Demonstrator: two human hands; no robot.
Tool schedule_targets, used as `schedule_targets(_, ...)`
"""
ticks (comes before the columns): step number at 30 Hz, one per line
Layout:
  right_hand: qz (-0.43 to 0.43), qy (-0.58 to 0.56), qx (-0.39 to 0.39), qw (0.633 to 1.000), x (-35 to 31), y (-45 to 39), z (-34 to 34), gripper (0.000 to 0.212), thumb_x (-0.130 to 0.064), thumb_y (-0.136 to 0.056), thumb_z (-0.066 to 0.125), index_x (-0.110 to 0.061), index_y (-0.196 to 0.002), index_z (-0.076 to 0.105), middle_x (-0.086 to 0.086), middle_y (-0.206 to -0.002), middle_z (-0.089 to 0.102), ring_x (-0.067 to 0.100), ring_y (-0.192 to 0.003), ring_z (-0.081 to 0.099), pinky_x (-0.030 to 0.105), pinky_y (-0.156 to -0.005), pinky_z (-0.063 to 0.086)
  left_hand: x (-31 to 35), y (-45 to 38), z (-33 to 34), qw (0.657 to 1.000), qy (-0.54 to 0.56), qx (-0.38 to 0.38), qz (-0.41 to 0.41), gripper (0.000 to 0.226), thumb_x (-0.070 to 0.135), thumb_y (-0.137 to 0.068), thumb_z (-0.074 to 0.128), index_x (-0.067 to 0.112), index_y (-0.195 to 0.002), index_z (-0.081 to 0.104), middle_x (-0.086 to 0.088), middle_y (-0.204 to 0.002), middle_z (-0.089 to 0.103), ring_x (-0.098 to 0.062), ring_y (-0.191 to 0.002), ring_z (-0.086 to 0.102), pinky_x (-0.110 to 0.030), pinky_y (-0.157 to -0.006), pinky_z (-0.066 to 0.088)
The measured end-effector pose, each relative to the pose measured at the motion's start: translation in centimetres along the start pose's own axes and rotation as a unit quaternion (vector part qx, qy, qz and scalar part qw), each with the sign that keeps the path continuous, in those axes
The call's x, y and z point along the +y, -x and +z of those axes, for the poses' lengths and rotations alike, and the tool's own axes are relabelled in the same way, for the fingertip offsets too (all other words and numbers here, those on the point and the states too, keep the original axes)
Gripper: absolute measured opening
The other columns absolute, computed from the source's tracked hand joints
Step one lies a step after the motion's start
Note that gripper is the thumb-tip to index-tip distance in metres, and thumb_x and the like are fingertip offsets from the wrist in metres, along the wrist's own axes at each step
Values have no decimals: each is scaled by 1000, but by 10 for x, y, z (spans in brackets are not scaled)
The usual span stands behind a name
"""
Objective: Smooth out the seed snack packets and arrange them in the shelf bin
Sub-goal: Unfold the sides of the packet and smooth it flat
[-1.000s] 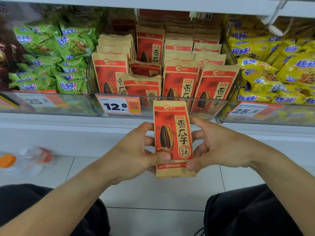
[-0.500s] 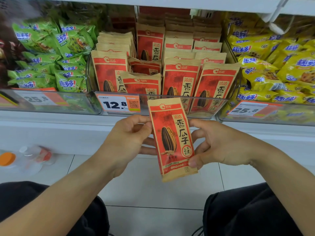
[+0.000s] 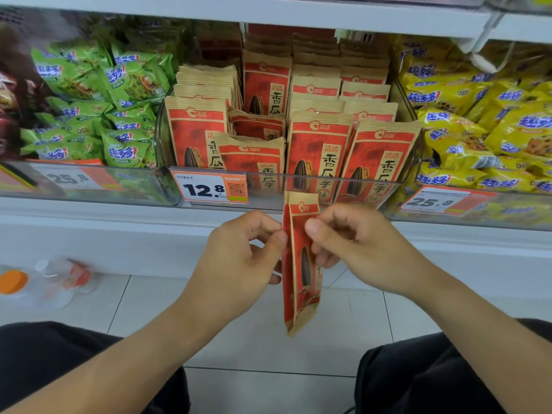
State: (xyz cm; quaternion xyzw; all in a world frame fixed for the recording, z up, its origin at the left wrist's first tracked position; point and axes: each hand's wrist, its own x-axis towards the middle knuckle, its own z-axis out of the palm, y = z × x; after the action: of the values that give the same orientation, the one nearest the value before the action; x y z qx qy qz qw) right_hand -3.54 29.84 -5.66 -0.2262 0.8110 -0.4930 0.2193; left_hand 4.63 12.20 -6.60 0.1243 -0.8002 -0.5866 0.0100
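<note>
A red and tan seed snack packet hangs upright in front of me, turned almost edge-on so its face looks narrow. My left hand pinches its left edge near the top. My right hand pinches its right side at about the same height. Just above, the clear shelf bin holds several rows of the same packets standing upright; one packet in the middle row lies tilted and lower than the rest.
Green snack bags fill the bin to the left and yellow bags the bin to the right. A price tag reading 12.8 is on the bin front. A plastic bottle lies on the tiled floor at left.
The packet faced me flat a second ago; it has turned about its long axis to nearly edge-on. Both hands rose from its lower half to pinch near the top.
</note>
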Motion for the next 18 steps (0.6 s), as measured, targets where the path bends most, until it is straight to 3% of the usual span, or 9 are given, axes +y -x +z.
schedule_targets(4, -25, 64, -9, 998, 0, 3, 12, 43, -61, -86, 50, -19, -85, 62, 0, -74, 68, 18, -70, 67, 45, -72, 57, -3, 2, 2, 997, -61, 5, 47, 16, 15, -94, 62, 24, -82, 67, 11, -76, 69, -12, -60, 69, -33, -61, 60)
schedule_targets(9, -20, 70, -43, 996, 2, 1, 14, 21, -25, -103, 48, -14, -88, 55, -1, -75, 67, 13, -70, 67, 33, -70, 58, -6, 2, 3, 995, -80, 6, 55, 20, 13, -94, 62, 25, -79, 67, 10, -73, 69, -9, -64, 68, -38, -68, 60)
schedule_targets(18, 33, -1, -33, 999, -4, -1, 9, 22, -15, -102, 50, -8, -83, 58, 3, -70, 69, 20, -63, 68, 35, -67, 60, -1, -1, 3, 1000, -14, -13, 16, 15, 10, -94, 62, 16, -81, 69, 1, -71, 71, -14, -63, 69, -31, -61, 60)
